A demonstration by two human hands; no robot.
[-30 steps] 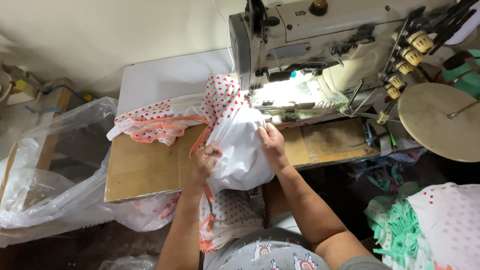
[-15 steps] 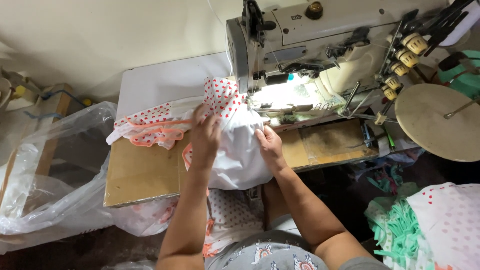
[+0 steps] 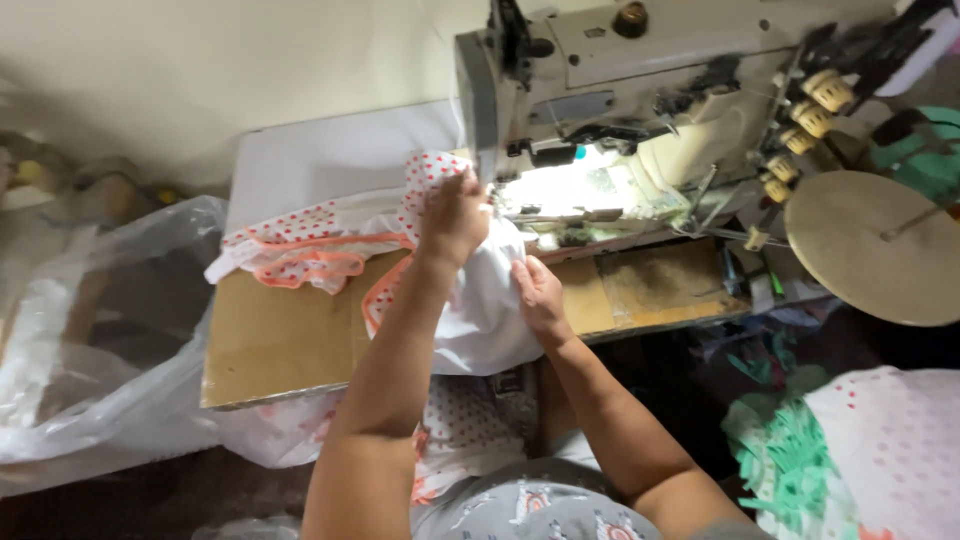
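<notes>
A white garment piece with red dots and orange trim lies on the sewing table, running under the head of the grey industrial sewing machine. My left hand grips the dotted top edge of the fabric just left of the needle area. My right hand lies flat on the white fabric a little nearer to me, fingers closed on its fold. The needle itself is hidden behind bright light and cloth.
A big clear plastic bag hangs at the table's left. More dotted pieces lie farther left on the table. A round tan disc stands at the right, with green and dotted cloth below it.
My left hand has moved up from the fabric's lower left edge to its top by the machine head. The right hand has stayed on the white fabric.
</notes>
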